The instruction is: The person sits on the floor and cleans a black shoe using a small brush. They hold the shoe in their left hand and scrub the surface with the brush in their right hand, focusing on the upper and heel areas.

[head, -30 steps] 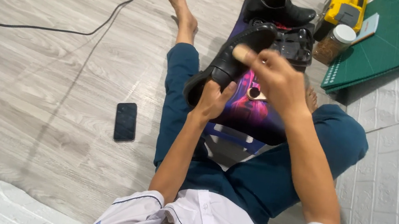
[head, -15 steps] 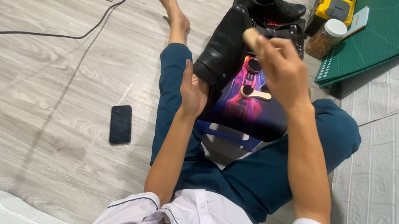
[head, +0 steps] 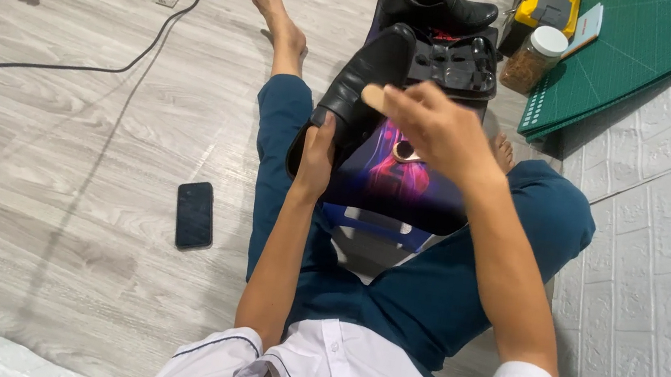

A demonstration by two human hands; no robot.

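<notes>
Left hand [head: 318, 155] gripping glossy black leather shoe [head: 358, 91] at heel, right hand [head: 440, 129] closed around pale wooden brush handle [head: 375, 96]

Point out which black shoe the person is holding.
The nearer black shoe, gripped at its heel by the left hand; the other shoe stands untouched on the floor beyond.

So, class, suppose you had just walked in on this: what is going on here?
A person sits on the floor with a black leather shoe over their lap. The left hand is tucked into the shoe's opening and holds it up, while the right hand holds a small pale wooden brush against its upper. A second black shoe stands further off, behind a black tray. A dark phone lies on the floor beside the left leg.
</notes>
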